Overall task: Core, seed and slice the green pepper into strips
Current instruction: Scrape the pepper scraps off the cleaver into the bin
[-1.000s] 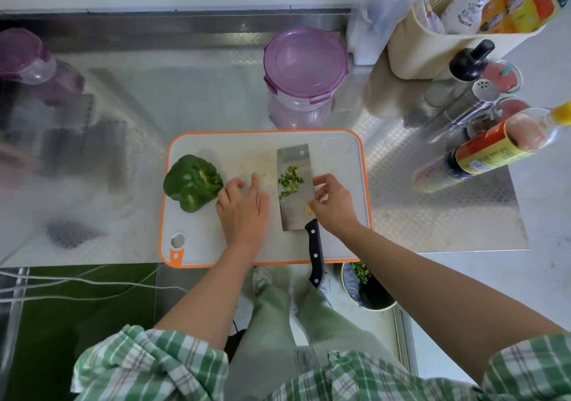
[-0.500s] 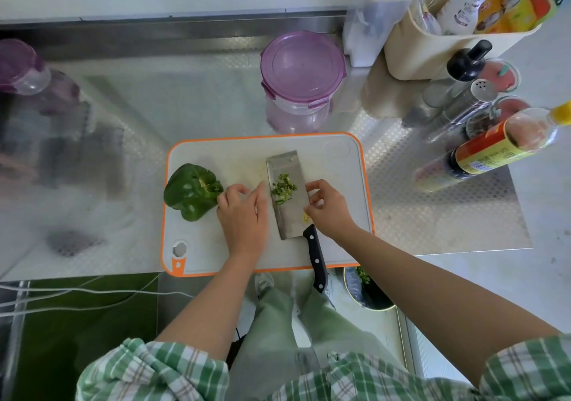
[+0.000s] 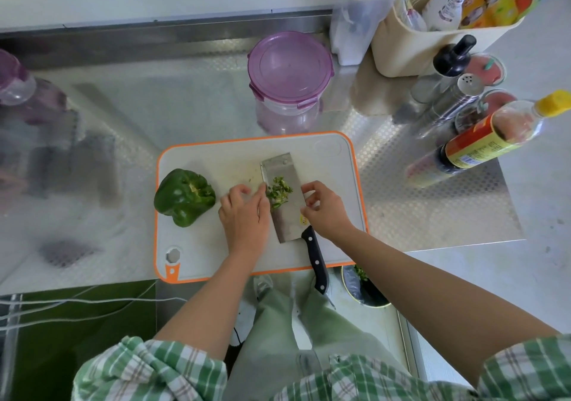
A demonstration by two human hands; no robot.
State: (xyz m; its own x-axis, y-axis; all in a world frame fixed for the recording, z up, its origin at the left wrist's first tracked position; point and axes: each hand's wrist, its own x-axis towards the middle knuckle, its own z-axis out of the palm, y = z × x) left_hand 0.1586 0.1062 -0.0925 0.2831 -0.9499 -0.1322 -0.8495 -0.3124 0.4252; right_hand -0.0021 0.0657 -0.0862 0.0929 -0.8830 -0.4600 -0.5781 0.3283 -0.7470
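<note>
A dark green pepper [image 3: 185, 196], its top cut open, lies at the left end of the white, orange-rimmed cutting board [image 3: 327, 159]. A cleaver [image 3: 282, 168] lies flat in the middle of the board, its black handle hanging over the front edge. A small heap of green pepper scraps [image 3: 278, 192] sits on the blade. My left hand [image 3: 244, 218] rests on the board at the blade's left edge, fingertips touching the scraps. My right hand [image 3: 327, 212] pinches the blade's right edge with curled fingers.
A purple-lidded container [image 3: 290, 70] stands just behind the board. Sauce bottles and shakers [image 3: 482, 141] and a beige bin of packets [image 3: 432, 45] crowd the right rear. A small waste bin [image 3: 364, 289] with green scraps stands on the floor below the counter's front edge.
The cleaver blade has turned a little, its tip swinging left. My left hand has closed in on the blade's left edge and now touches the scraps.
</note>
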